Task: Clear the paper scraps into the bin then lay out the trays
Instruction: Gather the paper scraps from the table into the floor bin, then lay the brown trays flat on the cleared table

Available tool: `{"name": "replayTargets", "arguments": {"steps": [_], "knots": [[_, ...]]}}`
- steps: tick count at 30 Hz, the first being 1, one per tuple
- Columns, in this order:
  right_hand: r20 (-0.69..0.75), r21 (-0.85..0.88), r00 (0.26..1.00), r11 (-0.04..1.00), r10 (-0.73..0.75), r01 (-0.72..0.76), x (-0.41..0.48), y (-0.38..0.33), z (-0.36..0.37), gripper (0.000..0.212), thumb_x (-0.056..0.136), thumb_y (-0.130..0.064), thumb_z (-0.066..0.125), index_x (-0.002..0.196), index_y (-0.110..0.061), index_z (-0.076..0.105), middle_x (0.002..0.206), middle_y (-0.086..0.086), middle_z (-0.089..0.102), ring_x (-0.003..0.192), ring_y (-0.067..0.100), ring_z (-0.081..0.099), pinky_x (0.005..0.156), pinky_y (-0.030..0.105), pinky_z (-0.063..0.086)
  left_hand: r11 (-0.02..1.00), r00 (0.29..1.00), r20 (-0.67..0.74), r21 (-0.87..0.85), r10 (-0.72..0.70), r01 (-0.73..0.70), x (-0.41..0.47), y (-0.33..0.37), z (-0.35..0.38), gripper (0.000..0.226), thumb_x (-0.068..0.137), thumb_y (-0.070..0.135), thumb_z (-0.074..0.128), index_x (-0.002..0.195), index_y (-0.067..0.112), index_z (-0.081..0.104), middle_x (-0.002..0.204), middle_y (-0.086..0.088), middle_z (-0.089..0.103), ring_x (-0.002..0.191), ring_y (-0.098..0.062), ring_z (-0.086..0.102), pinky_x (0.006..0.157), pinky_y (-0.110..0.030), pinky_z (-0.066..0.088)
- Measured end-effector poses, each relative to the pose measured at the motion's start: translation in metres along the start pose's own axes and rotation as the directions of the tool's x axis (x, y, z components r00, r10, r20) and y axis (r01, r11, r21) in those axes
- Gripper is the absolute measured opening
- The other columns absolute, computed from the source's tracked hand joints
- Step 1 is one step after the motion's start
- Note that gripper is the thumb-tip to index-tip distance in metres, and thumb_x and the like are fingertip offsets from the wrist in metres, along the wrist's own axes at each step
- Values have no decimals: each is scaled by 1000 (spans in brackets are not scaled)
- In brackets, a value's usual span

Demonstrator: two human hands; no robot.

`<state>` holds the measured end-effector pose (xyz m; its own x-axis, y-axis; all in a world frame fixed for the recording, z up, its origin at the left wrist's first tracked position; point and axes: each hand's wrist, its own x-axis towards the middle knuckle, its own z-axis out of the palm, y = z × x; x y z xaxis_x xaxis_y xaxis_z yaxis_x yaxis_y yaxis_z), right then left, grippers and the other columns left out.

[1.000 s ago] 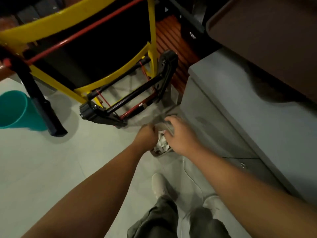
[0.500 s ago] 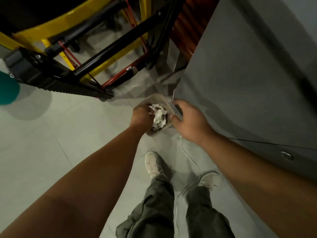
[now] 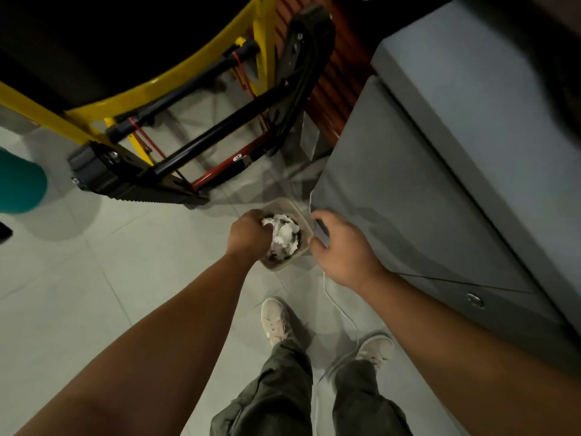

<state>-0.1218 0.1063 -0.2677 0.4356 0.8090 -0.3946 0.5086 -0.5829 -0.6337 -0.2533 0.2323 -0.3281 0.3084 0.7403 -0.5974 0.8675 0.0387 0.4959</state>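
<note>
Scraps point(image 3: 284, 231) stay gripped by left hand point(image 3: 248, 236) inside bin point(image 3: 279, 266) — right hand point(image 3: 341, 250) keeps rim.

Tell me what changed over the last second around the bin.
The right hand drew away from over the bin to its right rim, where it pinches a dark flat thing. The left hand pushed down into the paper scraps, now uncovered. The bin stayed on the floor beside the grey cabinet.
</note>
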Motion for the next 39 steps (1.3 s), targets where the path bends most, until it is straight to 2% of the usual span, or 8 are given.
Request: {"name": "replayTargets", "arguments": {"steps": [4, 9, 12, 18, 21, 27, 31, 39], "knots": [[12, 17, 1000, 1000, -6, 5, -11, -33, -29, 44, 90, -24, 60, 133, -23, 51, 134, -1, 54, 120, 18, 53, 99, 26, 42, 997, 998, -35, -45, 57, -59, -33, 28, -31, 36, 94, 22, 56, 129, 19, 60, 123, -8, 66, 114, -27, 60, 95, -32, 48], [-40, 65, 998, 996, -56, 58, -31, -79, -77, 46, 92, -26, 59, 136, -23, 48, 141, -3, 49, 126, 13, 47, 97, 16, 32, 970, 965, -129, -43, 230, -237, -80, 78, -74, 34, 93, 22, 56, 126, 21, 61, 121, -4, 67, 111, -23, 63, 93, -36, 51], [-112, 94, 991, 992, -70, 81, -51, -100, -111, 44, 94, -28, 57, 136, -26, 47, 141, -5, 48, 128, 11, 45, 99, 18, 31, 935, 925, -169, -46, 339, -351, -108, 112, -98, 29, 96, 24, 56, 124, 24, 62, 121, 3, 66, 106, -14, 63, 87, -26, 47], [-295, 73, 950, 989, -98, 125, -88, -115, -181, 45, 93, -27, 59, 137, -20, 49, 140, -3, 50, 129, 13, 46, 105, 21, 34, 854, 836, -201, 5, 510, -520, -143, 177, -126, 28, 95, 28, 59, 122, 22, 63, 119, 3, 66, 108, -13, 61, 87, -25, 45], [-355, 120, 932, 985, -76, 126, -101, -109, -214, 45, 93, -30, 58, 137, -23, 48, 140, -5, 50, 129, 12, 46, 107, 28, 40, 825, 802, -212, 47, 559, -563, -157, 214, -129, 29, 95, 29, 58, 122, 22, 63, 120, 3, 65, 106, -12, 61, 90, -29, 50], [-402, 168, 916, 982, -15, 90, -125, -82, -275, 44, 97, -32, 54, 139, -25, 45, 145, -7, 44, 133, 10, 40, 102, 21, 32, 795, 769, -206, 104, 605, -598, -177, 282, -123, 33, 98, 31, 56, 129, 22, 59, 130, 4, 60, 114, -14, 57, 92, -29, 46], [-470, 173, 883, 982, 10, 81, -132, -54, -306, 42, 97, -30, 55, 137, -22, 48, 140, -6, 48, 129, 10, 45, 103, 24, 39, 776, 746, -214, 147, 630, -613, -182, 326, -116, 31, 98, 31, 56, 128, 21, 60, 128, 4, 61, 115, -14, 57, 93, -29, 46], [-630, 133, 775, 990, 48, 47, -130, 13, -352, 29, 90, -19, 62, 119, -17, 63, 121, -3, 60, 104, 17, 60, 90, 25, 45, 723, 706, -169, 244, 688, -646, -177, 387, -86, 30, 96, 27, 59, 125, 18, 62, 121, 1, 63, 102, -12, 60, 86, -23, 44]]}}
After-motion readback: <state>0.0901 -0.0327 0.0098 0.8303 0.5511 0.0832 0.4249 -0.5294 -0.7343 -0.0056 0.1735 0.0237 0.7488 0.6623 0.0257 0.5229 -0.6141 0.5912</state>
